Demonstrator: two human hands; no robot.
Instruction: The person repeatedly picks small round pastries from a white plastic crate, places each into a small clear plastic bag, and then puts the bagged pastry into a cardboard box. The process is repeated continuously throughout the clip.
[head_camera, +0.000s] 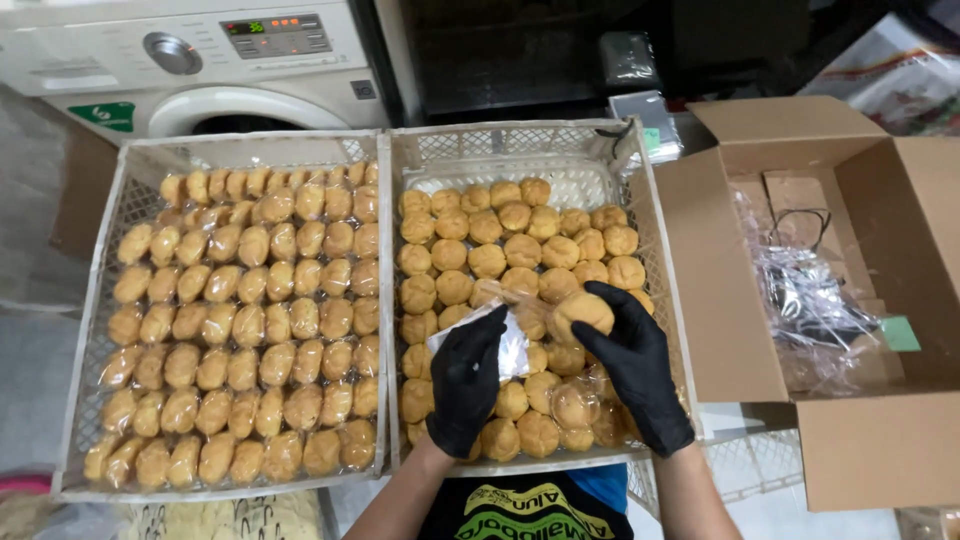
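— Head view: what is held by the hands?

— A round golden pastry (583, 312) is pinched in the closed right hand (640, 365); a clear wrapper (500, 335) is gripped by the left hand (465, 380), above the right crate (660, 260).

— How should the pastry be handled?

— It is judged light and crushable; gentle side pressure is advised.

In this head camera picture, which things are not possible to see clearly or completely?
- Bottom of the right crate: covered by the buns.
- Clear bag in the left hand: the hand hides part of it.
- Bun in the right hand: its underside is behind the fingers.
- Cardboard box contents: crumpled plastic, too unclear.
- Washing machine: cut by the top edge.
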